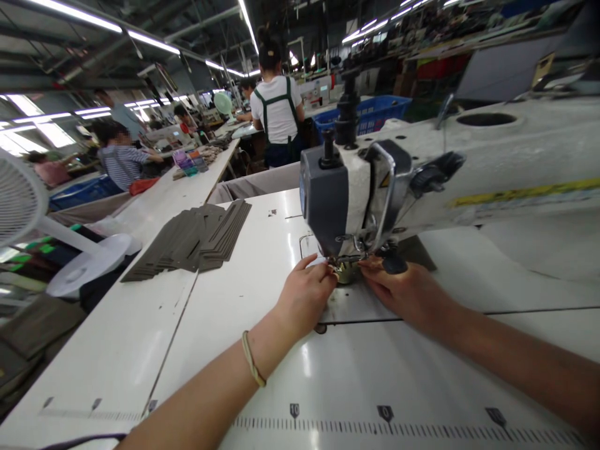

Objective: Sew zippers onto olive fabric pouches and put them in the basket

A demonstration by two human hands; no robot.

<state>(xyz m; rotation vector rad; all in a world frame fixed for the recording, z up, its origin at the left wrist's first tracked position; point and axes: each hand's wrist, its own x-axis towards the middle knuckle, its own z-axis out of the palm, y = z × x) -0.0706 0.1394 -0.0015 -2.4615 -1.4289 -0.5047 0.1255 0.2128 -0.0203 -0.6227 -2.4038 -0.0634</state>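
Observation:
In the head view, a sewing machine (pixel 328 187) stands over the white table, its needle area between my two hands. My left hand (pixel 307 297) is left of the presser foot, its fingers bent and fingertips close together beside the needle plate. On the other side, my right hand (pixel 412 297) has its fingers pressed together close to the foot, partly behind a dark lever (pixel 394 262). What either hand's fingertips hold is hidden. A small olive-coloured patch (pixel 347 273) shows between them under the foot. Behind my right hand lies a dark grey-brown piece (pixel 420 251).
Stacked grey-brown flat pieces (pixel 187 240) lie on the table (pixel 225 350) to the left. A ruler scale (pixel 337 427) runs along its front edge. A white fan (pixel 89 250) stands at far left. Ahead are a blue crate (pixel 384 109) and several people at other tables.

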